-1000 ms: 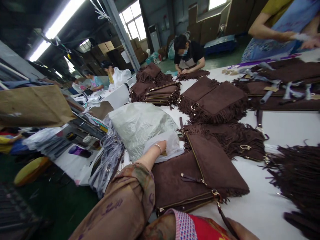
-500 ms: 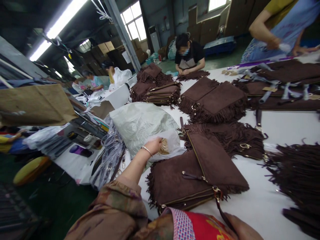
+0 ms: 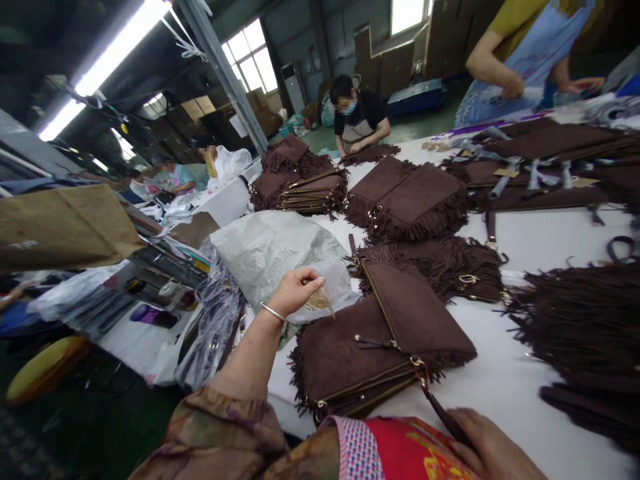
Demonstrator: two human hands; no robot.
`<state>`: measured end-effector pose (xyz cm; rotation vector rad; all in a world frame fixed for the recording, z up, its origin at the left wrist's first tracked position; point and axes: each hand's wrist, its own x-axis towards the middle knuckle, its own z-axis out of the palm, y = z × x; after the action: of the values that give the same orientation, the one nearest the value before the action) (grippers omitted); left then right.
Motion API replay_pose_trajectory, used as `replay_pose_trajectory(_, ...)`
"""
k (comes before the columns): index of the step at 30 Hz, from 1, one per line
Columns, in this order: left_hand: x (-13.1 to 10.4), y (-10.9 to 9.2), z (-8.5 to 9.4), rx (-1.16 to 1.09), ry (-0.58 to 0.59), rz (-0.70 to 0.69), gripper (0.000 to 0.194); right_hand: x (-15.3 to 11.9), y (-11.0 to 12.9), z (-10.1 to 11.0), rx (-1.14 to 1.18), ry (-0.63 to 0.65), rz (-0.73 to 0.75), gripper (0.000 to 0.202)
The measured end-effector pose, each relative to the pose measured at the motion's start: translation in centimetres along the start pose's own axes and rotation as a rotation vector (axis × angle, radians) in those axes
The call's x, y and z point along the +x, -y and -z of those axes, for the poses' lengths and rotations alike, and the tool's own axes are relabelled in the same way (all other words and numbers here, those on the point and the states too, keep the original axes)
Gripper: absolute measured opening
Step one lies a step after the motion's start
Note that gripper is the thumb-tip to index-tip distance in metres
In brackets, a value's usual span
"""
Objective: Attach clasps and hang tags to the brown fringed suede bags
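Left hand: grip clamped on tan tags; right hand: on dark strap.

The bag in front is dark chocolate brown, its fringe the same brown, its zip gold-toned; the strap is a darker brown. The tags are tan, the plastic bag around them milky white, and the big sack pale grey-green. The table is white. The sleeve is brown with blurred olive and purplish blotches, the bracelet silver. The apron is red with yellow figures, its border finely patterned in red, blue and white. Farther off, one person's apron is light blue, another's shirt black.
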<state>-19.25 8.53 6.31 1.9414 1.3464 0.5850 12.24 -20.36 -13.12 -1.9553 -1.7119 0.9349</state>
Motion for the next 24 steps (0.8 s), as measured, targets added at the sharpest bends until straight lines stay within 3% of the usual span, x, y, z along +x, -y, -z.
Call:
replay_pose_trajectory(2, -1.1, -2.0, -0.6, -0.143, 0.030, -0.025, 0.020, 0.2, 0.7, 1.8, 0.083, -0.059, 0.016, 0.042)
replay_pose_trajectory(4, -2.4, -4.3, -2.1, -0.264, 0.090, -0.039, 0.020, 0.5, 3.0, 4.4, 0.239, -0.063, -0.002, 0.041)
replay_pose_trajectory(8, -5.1, -8.5, -7.3, -0.295, 0.184, -0.051, 0.021, 1.5, 9.5, 8.5, 0.661, 0.085, 0.001, 0.044)
replay_pose_trajectory(11, -7.0, -10.2, -11.7, -0.117, 0.255, -0.272, 0.019, 2.7, 12.7, 8.8, 1.068, 0.104, -0.054, 0.046)
replay_pose_trajectory(14, -8.3, -10.3, -15.2, -0.014, 0.422, -0.459, 0.019, 3.5, 13.0, 7.9, 1.426, -0.043, -0.181, 0.041)
replay_pose_trajectory(17, -8.9, -9.5, -17.2, 0.021, 0.514, -0.486, 0.015, 3.3, 12.0, 7.4, 1.549, -0.193, -0.262, 0.033)
replay_pose_trajectory(20, -9.2, -8.8, -18.2, -0.017, 0.603, -0.394, 0.013, 2.9, 11.1, 7.4, 1.600, -0.232, -0.274, 0.032)
replay_pose_trajectory(24, -9.9, -8.2, -18.9, -0.183, 0.773, -0.089, 0.018, 2.7, 10.5, 7.4, 1.558, -0.182, -0.242, 0.032)
